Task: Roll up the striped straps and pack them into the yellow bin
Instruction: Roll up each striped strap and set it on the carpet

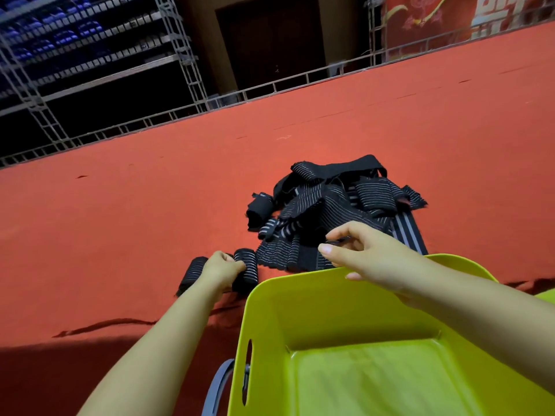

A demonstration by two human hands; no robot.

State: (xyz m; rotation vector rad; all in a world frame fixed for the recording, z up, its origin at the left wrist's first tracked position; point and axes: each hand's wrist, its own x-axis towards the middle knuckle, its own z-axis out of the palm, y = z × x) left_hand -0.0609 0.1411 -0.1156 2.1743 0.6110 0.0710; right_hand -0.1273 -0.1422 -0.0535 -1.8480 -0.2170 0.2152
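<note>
Two rolled striped straps lie on the red table surface (120,223), just left of the yellow bin (303,295). The left hand (220,268) sits between them, fingers curled around the right-hand roll (247,271); the other roll (192,274) lies beside the wrist. The right hand (369,253), fingers loosely bent, reaches over the bin rim to the loose strap pile (330,205); whether it pinches a strap cannot be determined.

Striped straps heaped beyond an open yellow bin

The yellow bin (345,355) sits at 5 o'clock, upright, nothing visible inside, with a slot handle in its left wall. A loose heap of black straps (333,205) with thin pale stripes lies just beyond its far rim. Two rolled straps (246,273) lie at the bin's 10 o'clock corner.
</note>
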